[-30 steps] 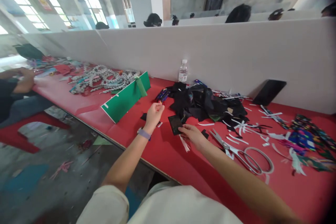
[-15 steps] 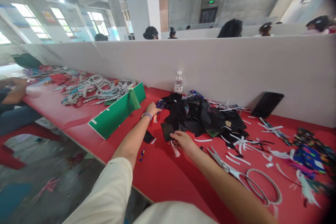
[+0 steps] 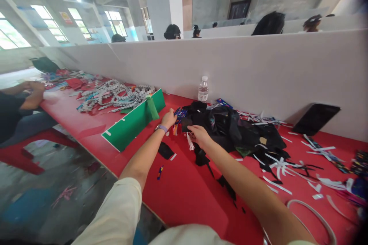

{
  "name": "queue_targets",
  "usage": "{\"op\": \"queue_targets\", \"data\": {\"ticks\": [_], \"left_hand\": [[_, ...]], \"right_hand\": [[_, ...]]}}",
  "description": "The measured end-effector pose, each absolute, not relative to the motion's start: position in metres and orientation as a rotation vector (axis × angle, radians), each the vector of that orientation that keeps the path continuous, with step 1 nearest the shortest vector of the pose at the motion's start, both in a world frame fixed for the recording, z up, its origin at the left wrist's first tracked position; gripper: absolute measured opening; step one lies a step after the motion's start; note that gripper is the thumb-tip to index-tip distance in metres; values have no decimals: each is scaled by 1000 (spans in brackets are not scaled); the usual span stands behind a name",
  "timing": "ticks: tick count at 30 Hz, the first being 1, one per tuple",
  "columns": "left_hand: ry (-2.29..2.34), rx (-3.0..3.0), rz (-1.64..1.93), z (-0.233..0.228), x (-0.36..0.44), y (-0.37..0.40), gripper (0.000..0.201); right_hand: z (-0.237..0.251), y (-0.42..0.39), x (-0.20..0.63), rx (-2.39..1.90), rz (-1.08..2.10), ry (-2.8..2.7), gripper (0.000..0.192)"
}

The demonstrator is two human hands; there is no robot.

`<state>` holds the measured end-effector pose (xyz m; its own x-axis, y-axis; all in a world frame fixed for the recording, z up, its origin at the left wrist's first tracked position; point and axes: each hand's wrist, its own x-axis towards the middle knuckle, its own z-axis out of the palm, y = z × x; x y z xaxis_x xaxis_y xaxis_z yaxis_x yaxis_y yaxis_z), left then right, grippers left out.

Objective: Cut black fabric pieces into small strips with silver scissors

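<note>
My right hand (image 3: 200, 136) pinches a small black piece (image 3: 186, 124), probably fabric, by its near edge. A white tassel (image 3: 190, 141) hangs below those fingers. Farther left, my left hand (image 3: 168, 119) has its fingers curled at a bunch of blue patterned pieces (image 3: 181, 113); what they grip, if anything, is hidden. Just beyond both hands spreads a heap of black fabric (image 3: 227, 122). Black scraps (image 3: 227, 185) lie on the red table under my right forearm. Nearer me are a loose black piece (image 3: 166, 150) and a small patterned strip (image 3: 160, 172).
A green board (image 3: 132, 126) stands on edge at the left, with grey braided cords (image 3: 115, 95) beyond it. Along the partition (image 3: 172, 65) stand a water bottle (image 3: 203, 90) and a dark phone-like slab (image 3: 317, 118). Scissors, mostly behind my right arm, show a handle loop (image 3: 319, 214). White strips (image 3: 280, 166) litter the right.
My right hand has moved forward with the black piece, closer to my left hand. Black scraps now lie under my right arm, which covers most of the scissors. The view has shifted.
</note>
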<state>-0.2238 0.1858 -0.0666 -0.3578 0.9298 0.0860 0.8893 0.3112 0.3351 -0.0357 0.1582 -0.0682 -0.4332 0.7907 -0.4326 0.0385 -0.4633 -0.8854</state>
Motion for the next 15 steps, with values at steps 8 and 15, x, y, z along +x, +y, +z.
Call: {"op": "queue_targets", "data": {"ticks": [8, 15], "left_hand": [[2511, 1745, 407, -58, -222, 182, 33], [2616, 1765, 399, -46, -217, 180, 36]], "right_hand": [[-67, 200, -79, -1347, 1816, -1240, 31], [-77, 212, -108, -1348, 1870, -1263, 30]]}}
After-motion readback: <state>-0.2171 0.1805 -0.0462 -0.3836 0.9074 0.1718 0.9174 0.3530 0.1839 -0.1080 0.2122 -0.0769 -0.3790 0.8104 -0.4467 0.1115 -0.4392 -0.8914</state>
